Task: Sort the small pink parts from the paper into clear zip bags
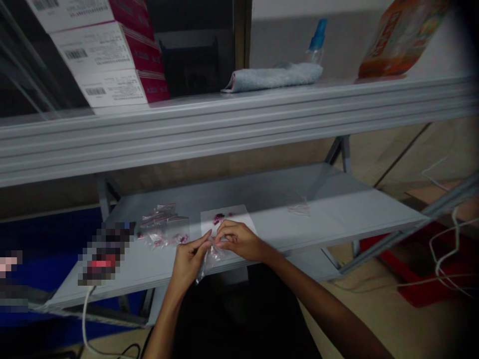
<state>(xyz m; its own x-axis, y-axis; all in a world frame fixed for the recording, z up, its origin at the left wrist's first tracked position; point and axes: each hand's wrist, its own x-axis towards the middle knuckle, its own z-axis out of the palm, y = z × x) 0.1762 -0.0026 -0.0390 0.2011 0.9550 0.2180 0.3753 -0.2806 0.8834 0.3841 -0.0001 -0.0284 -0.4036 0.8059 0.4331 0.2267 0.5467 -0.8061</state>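
Observation:
A small clear zip bag (211, 257) is pinched between my two hands above the front edge of the lower shelf. My left hand (190, 258) grips one side of its mouth with thumb and forefinger. On the other side, the fingers of my right hand (238, 240) are closed at the bag's opening; whether they also hold a small piece cannot be seen. Just beyond my fingers, a pile of tiny pink and dark pieces (218, 218) lies on a white sheet of paper (241, 213). Several filled clear bags (162, 227) with pink bits lie left of the paper.
More flat clear bags (298, 205) lie right of the paper. A blurred-out device (107, 254) with a white cable rests at the shelf's left end. The upper shelf (194, 119) carries stacked boxes (107, 60), a folded cloth (275, 77), a spray bottle (317, 42) and an orange pouch (396, 42).

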